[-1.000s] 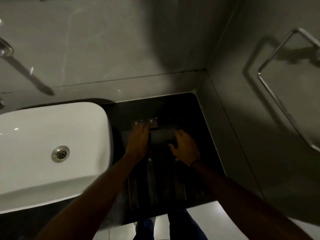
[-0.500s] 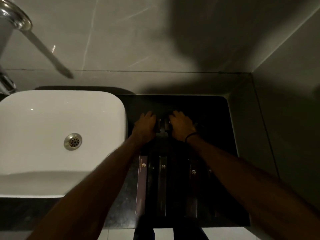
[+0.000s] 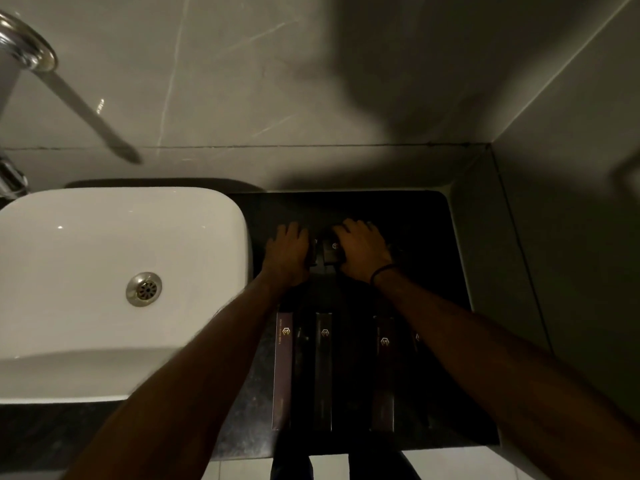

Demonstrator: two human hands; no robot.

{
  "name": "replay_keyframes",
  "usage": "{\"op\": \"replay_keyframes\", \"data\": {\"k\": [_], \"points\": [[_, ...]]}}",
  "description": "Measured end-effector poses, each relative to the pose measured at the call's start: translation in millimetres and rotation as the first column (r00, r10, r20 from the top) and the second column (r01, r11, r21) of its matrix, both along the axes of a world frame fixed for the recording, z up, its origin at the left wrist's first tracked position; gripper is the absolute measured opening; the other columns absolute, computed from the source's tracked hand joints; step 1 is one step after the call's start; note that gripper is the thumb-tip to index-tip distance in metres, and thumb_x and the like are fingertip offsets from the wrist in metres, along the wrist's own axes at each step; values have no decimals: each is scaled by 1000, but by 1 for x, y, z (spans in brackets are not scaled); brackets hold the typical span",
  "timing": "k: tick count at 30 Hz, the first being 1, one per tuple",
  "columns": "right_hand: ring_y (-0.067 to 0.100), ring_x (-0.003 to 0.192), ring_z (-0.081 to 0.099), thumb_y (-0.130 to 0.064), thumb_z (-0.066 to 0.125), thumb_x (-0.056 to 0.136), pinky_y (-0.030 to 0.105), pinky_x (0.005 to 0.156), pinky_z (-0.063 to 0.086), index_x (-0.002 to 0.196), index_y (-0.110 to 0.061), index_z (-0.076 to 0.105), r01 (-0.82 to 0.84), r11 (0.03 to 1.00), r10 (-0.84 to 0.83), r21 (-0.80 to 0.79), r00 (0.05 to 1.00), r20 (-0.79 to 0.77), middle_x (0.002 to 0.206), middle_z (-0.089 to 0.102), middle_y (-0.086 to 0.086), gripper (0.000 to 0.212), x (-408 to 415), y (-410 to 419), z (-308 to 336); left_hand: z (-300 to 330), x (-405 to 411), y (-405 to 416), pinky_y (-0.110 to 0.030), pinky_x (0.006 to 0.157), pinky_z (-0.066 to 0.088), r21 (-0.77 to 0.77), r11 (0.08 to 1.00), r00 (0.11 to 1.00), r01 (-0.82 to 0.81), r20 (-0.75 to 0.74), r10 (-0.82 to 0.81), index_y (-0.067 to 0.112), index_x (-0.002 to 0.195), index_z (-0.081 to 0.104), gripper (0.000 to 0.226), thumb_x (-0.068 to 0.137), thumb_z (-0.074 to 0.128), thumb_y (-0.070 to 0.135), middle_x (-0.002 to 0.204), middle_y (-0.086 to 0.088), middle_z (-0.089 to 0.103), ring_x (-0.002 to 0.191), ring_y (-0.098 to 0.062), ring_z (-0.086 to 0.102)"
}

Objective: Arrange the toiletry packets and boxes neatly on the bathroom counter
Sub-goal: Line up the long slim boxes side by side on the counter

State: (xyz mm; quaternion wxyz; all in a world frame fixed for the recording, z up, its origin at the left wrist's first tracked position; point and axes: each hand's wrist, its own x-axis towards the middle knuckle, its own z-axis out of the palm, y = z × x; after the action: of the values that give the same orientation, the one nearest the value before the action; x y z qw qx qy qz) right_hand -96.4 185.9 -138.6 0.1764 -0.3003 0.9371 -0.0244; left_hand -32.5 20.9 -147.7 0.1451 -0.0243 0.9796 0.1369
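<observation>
On the black counter, several long dark toiletry boxes lie side by side near the front edge: one at the left, a second and a third, each with a small gold logo. Further back, small dark boxes sit between my hands. My left hand rests on the left side of them with fingers bent over. My right hand, with a black band on the wrist, covers the right one. The dim light hides how many small boxes lie under the hands.
A white basin with a metal drain fills the left of the counter. A chrome tap sticks out at top left. Grey tiled walls close the back and right sides. The counter's front edge drops to a pale floor.
The view has swung left and down, bringing the long boxes fully into sight. Both hands moved back on the counter and closer together around the small boxes.
</observation>
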Motion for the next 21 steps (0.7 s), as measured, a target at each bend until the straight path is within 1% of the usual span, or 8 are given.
{"op": "replay_keyframes", "data": {"k": [3, 6, 7, 9, 11, 15, 18, 21], "points": [[32, 134, 42, -33, 77, 66, 57, 118, 21, 140, -15, 42, 40, 997, -46, -59, 993, -112, 144, 46, 12, 84, -3, 26, 11, 6, -2, 7, -54, 100, 39, -17, 1000, 996, 25, -81, -26, 7, 138, 38, 87, 68, 77, 41, 142, -19, 38, 129, -39, 35], [34, 133, 43, -39, 75, 67, 58, 114, 30, 140, -14, 41, 217, 960, -244, -176, 959, -148, 143, 46, 15, 84, -4, 72, 18, 15, -13, 34, -49, 100, 41, 71, 996, 981, 62, -186, -47, 3, 136, 40, 80, 73, 73, 40, 139, -21, 42, 125, -39, 40], [36, 130, 45, -39, 75, 68, 57, 109, 37, 138, -13, 42, 306, 926, -334, -223, 937, -102, 141, 47, 16, 82, -3, 85, 18, 18, -18, 46, -48, 98, 44, 112, 991, 978, 77, -204, -53, 3, 135, 42, 75, 74, 72, 36, 136, -21, 44, 121, -39, 43], [40, 122, 51, -33, 78, 69, 53, 100, 47, 132, -12, 49, 499, 816, -499, -292, 863, 80, 135, 50, 19, 73, -5, 107, 12, 22, -28, 74, -46, 92, 46, 217, 970, 978, 106, -199, -62, 4, 134, 44, 68, 77, 68, 32, 131, -20, 47, 113, -38, 48], [38, 115, 57, -24, 79, 72, 46, 95, 52, 122, -9, 58, 607, 737, -563, -298, 795, 225, 127, 57, 19, 56, -8, 117, 2, 18, -35, 99, -45, 87, 46, 313, 945, 985, 95, -167, -44, 4, 132, 45, 61, 80, 67, 27, 129, -20, 48, 111, -37, 50], [37, 102, 62, -15, 75, 76, 42, 88, 55, 104, -5, 68, 637, 705, -573, -313, 771, 277, 112, 63, 21, 30, -14, 120, -16, -3, -43, 125, -42, 90, 49, 408, 913, 993, -17, -98, 62, 1, 130, 47, 54, 81, 68, 8, 126, -23, 51, 110, -38, 55], [36, 97, 65, -16, 71, 76, 44, 85, 57, 94, -10, 71, 637, 695, -580, -333, 771, 263, 105, 68, 18, 19, -18, 120, -24, -11, -49, 130, -42, 91, 49, 397, 916, 992, -52, -88, 94, 5, 130, 51, 51, 82, 68, 9, 126, -22, 53, 111, -37, 56], [34, 93, 66, -18, 71, 74, 43, 82, 58, 91, -13, 71, 622, 700, -571, -350, 782, 248, 100, 69, 15, 18, -19, 122, -30, -13, -54, 134, -42, 91, 50, 390, 920, 991, -47, -98, 92, 6, 124, 57, 43, 82, 66, 8, 124, -21, 57, 109, -37, 58]]}}
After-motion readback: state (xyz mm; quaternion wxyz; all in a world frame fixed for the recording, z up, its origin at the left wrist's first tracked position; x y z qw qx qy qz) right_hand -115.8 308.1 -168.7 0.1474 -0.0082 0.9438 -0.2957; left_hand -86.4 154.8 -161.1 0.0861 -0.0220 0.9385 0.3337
